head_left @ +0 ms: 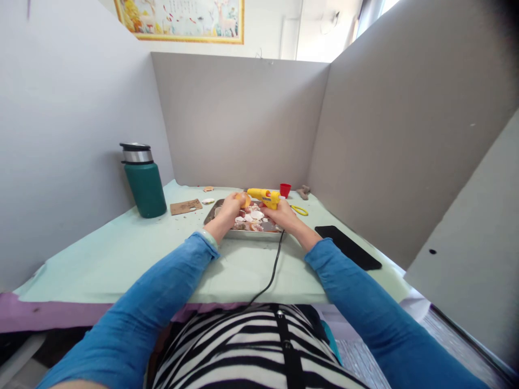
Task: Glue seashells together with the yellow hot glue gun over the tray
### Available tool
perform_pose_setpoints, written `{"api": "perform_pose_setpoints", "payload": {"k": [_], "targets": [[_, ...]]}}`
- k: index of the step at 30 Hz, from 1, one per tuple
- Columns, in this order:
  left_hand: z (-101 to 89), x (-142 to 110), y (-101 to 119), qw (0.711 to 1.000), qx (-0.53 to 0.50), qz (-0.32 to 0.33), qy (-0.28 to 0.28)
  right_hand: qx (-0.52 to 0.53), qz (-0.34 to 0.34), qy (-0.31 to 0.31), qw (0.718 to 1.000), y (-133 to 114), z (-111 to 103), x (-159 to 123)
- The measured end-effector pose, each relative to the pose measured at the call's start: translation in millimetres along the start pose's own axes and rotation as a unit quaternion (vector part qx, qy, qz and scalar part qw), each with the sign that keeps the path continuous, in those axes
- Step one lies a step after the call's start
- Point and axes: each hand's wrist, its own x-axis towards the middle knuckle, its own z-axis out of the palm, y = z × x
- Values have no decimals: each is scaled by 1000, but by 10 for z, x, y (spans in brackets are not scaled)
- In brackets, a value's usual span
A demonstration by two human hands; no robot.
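Observation:
My right hand (281, 212) is wrapped round a yellow glue gun (263, 196), its nozzle pointing left. A black cord (277, 260) runs from the gun down over the table's front edge. In my left hand (230, 209) is a rounded orange piece (243, 200), held close to the nozzle; its exact kind is not clear. Below both hands lies a shallow metal tray (259, 235) with white and pinkish shell-like pieces (255, 216) in it, partly hidden by my hands.
A green bottle (146, 189) stands at left by a brown card (185, 207). Behind the right hand are a red cup (285, 189), yellow-handled scissors (300, 210) and a brownish lump (303, 192). A black flat slab (347, 247) lies at right. Grey partitions (243, 119) enclose the table.

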Motion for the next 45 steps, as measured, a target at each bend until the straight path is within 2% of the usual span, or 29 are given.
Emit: {"api": "perform_pose_setpoints", "payload": {"k": [6, 24, 31, 45], "targets": [[1, -2, -13, 1000, 21, 18, -1, 0, -10, -3, 1000, 15, 3, 12], [13, 6, -8, 999, 33, 20, 4, 3, 1, -3, 1000, 50, 15, 30], [7, 6, 1, 999, 35, 16, 20, -1, -14, -16, 1000, 38, 9, 16], [2, 40, 26, 998, -21, -17, 51, 12, 4, -9, 1000, 31, 7, 7]]}}
